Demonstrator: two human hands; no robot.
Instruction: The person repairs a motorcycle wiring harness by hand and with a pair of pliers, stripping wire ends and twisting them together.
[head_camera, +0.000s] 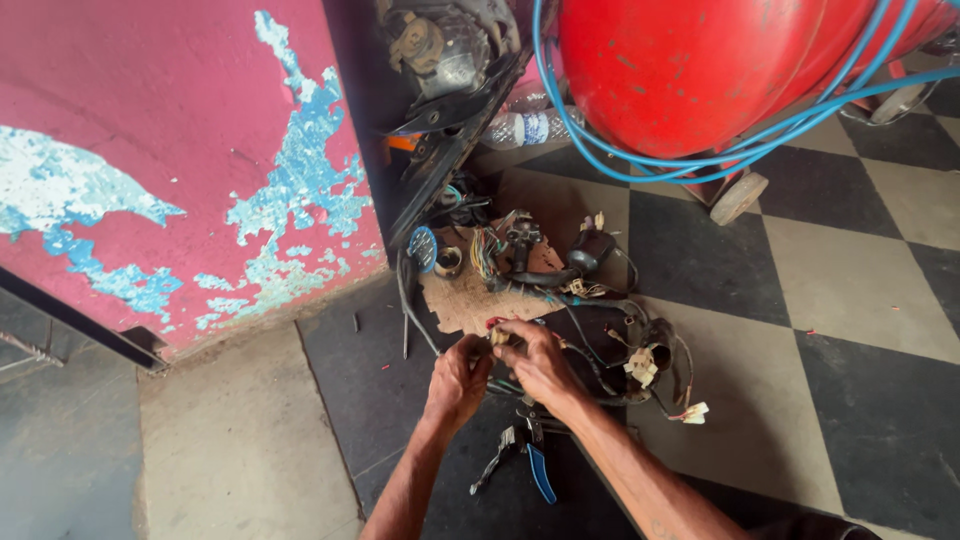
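My left hand (458, 380) and my right hand (537, 362) meet low over the floor, fingertips pinched together on a small pale connector (497, 336) at the end of a tangled black wiring harness (610, 345). The harness spreads to the right with white plugs (640, 367) and coloured wires. Part of it lies on a piece of brown cardboard (468, 298). Directly under my wrists lie blue-handled pliers (537, 462) and a grey metal tool (496, 458).
A red air tank (690, 70) on small wheels, looped with blue hose (640, 155), stands at the top right. A peeling pink wall (170, 160) fills the left. Engine parts (440, 50) and a plastic bottle (525, 128) sit behind the cardboard. The floor is black-and-beige checkered tile.
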